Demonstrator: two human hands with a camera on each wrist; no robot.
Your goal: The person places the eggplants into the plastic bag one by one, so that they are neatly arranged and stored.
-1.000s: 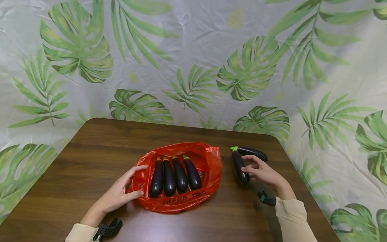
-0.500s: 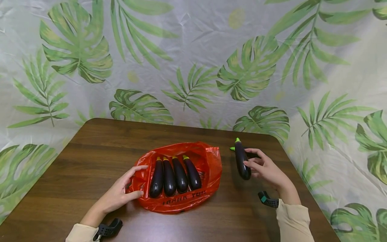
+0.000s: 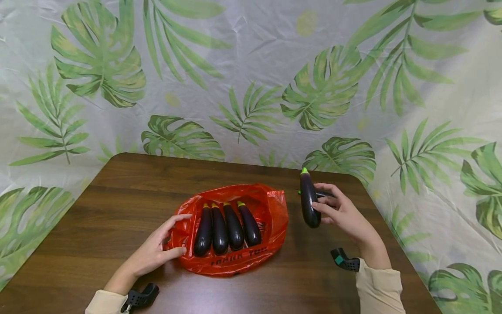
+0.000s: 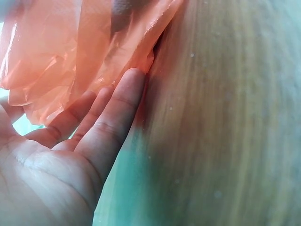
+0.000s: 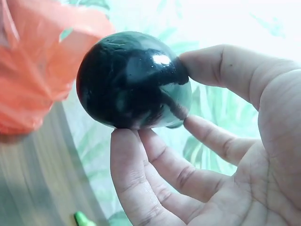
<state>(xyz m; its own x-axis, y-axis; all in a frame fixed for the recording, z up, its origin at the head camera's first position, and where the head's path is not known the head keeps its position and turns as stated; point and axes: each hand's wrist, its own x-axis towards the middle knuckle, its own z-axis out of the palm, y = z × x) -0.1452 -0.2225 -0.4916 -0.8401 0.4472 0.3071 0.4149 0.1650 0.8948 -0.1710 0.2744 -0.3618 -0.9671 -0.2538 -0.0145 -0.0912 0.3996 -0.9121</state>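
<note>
My right hand [image 3: 344,213] pinches an eggplant [image 3: 308,198] between thumb and fingertips, holding it above the table with its green stem pointing up and away. In the right wrist view the glossy, rounded end of the eggplant [image 5: 134,80] faces the camera. Behind it lies another eggplant [image 3: 324,194], mostly covered by the held one and the hand. A red plastic bag [image 3: 277,218] lies with its mouth spread, and several eggplants [image 3: 234,229] rest side by side inside. Along the bag's left side is my left hand [image 3: 157,247]; its fairly straight fingers touch the plastic [image 4: 70,61].
The brown wooden table [image 3: 117,205] has rounded far corners. Behind it and on the right hangs a pale curtain [image 3: 259,56] printed with green leaves. Black straps [image 3: 142,296] circle both wrists.
The right hand has lifted the eggplant off the table and moved it away from me, tilting its stem end up. The left hand and the bag have stayed in place.
</note>
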